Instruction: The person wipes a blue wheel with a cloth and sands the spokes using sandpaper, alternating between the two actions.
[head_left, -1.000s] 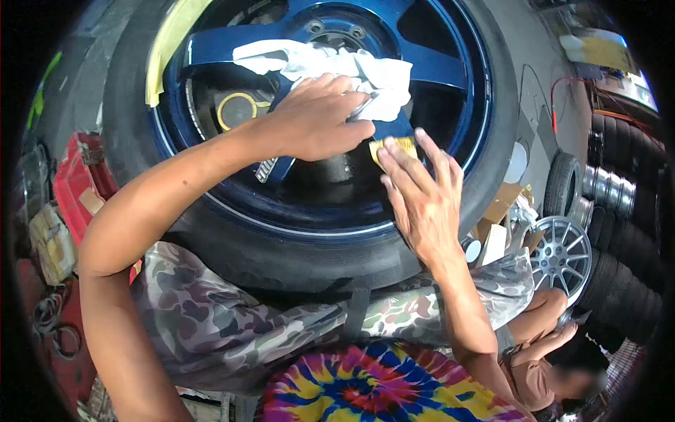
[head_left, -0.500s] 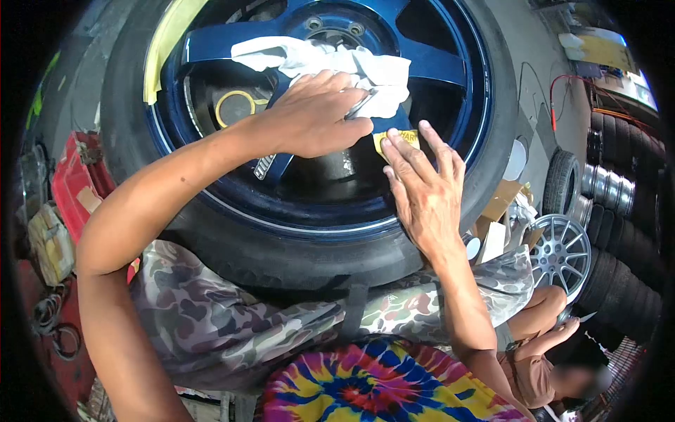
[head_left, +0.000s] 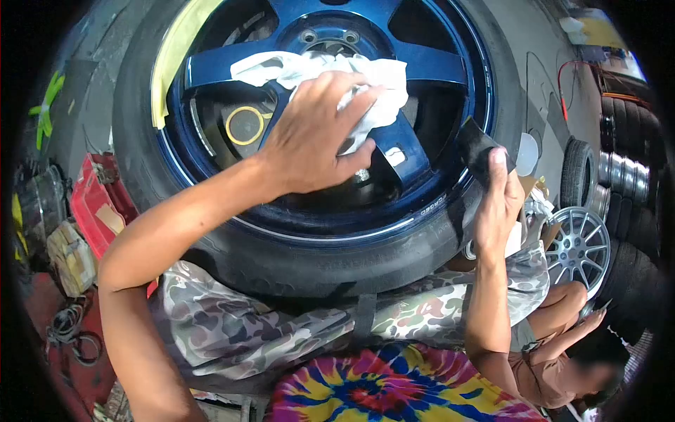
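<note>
A blue spoked wheel (head_left: 429,62) with a black tire (head_left: 281,264) lies in front of my lap. My left hand (head_left: 320,133) reaches over the wheel, its fingers curled onto a crumpled white cloth (head_left: 390,81) near the hub. Over the wheel's right rim, my right hand (head_left: 500,200) holds a small black sheet of what looks like sandpaper (head_left: 480,150) with the thumb on top. A pale patch (head_left: 396,155) shows on the lower right spoke. Yellow masking tape (head_left: 167,77) covers part of the left rim.
Through the spokes a yellow tape roll (head_left: 245,126) shows. A red toolbox (head_left: 98,197) stands at left. At right are a silver wheel (head_left: 578,246), a loose tire (head_left: 578,172) and stacked tires (head_left: 626,130). Another person (head_left: 555,369) sits at lower right.
My right hand has lifted off the lower right spoke and moved right with the sheet, whose black face now shows instead of the yellow printed one. My left hand stays at the cloth, fingers shifted.
</note>
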Motion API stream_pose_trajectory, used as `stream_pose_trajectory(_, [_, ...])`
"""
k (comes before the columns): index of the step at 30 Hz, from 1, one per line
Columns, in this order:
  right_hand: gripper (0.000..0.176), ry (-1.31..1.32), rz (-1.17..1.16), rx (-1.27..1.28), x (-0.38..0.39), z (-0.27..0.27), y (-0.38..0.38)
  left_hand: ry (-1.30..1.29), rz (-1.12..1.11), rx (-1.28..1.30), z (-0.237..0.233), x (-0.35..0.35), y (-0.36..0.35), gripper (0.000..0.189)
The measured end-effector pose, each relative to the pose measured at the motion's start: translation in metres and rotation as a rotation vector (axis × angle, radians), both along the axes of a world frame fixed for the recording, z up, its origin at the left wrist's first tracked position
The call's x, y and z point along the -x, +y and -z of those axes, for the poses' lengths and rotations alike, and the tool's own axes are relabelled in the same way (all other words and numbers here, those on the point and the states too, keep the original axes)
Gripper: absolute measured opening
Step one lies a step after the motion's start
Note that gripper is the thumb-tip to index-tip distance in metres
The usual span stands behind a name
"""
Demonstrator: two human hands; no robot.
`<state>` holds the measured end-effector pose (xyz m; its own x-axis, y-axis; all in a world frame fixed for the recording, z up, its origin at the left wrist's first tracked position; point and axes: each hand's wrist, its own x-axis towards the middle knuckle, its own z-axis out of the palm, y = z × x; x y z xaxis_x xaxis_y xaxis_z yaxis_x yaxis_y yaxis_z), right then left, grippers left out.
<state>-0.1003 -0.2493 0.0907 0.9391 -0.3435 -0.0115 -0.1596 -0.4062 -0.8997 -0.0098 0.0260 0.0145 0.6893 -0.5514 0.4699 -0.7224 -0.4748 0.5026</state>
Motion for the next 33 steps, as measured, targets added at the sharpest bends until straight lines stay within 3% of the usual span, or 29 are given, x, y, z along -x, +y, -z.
stream_pose_trajectory(1, [0.039, 0.023, 0.059, -0.17, -0.001, 0.001, -0.002, -0.003, 0.006, -0.005, -0.003, 0.005, 0.0, 0.061])
stream_pose_trajectory(4, [0.042, 0.049, 0.115, -0.332, -0.004, 0.004, -0.004, -0.001, 0.211, -0.191, -0.01, 0.028, -0.008, 0.066])
stream_pose_trajectory(9, [0.031, 0.098, 0.14, -0.606, -0.007, 0.005, -0.003, 0.064, 0.136, -0.371, -0.011, 0.049, -0.02, 0.081])
stream_pose_trajectory(10, [0.024, 0.093, 0.117, -0.597, -0.007, 0.006, -0.001, 0.069, 0.09, -0.402, -0.01, 0.05, -0.021, 0.083])
stream_pose_trajectory(17, [0.018, 0.117, 0.072, -0.479, -0.004, 0.009, 0.007, 0.101, 0.121, -0.436, -0.018, 0.067, -0.036, 0.088])
stream_pose_trajectory(23, [0.017, 0.108, 0.041, -0.376, -0.004, 0.009, 0.01, 0.178, 0.456, -0.342, -0.023, 0.094, -0.047, 0.086])
stream_pose_trajectory(31, [0.02, 0.127, 0.01, -0.511, -0.005, 0.007, 0.011, 0.222, 0.25, -0.271, -0.02, 0.076, -0.035, 0.079])
stream_pose_trajectory(33, [0.022, 0.165, -0.016, -0.508, -0.004, 0.005, 0.009, 0.164, 0.146, -0.372, -0.021, 0.068, -0.031, 0.078])
